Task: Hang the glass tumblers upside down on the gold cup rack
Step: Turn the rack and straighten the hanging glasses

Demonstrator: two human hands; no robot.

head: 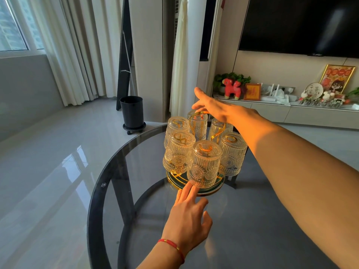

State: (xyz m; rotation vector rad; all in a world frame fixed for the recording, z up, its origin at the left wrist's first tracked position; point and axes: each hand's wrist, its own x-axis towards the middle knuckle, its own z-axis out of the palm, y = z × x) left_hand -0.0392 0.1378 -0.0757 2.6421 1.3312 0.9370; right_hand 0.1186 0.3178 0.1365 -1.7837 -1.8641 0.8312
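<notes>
6 ribbed clear glass tumblers (206, 164) hung inverted on the gold wire cup rack (196, 183) mid-table; right hand (210, 105) gripped its top handle, left hand (189, 216) open, fingertips touching the base.

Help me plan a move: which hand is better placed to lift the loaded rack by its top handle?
Right hand: its fingers already curl around the gold cup rack handle; the left hand is down by the base.

Six glass tumblers (206, 164), all upside down on one gold cup rack (196, 117); two hands: left hand (189, 216), right hand (211, 105); one round glass table (108, 171).
</notes>
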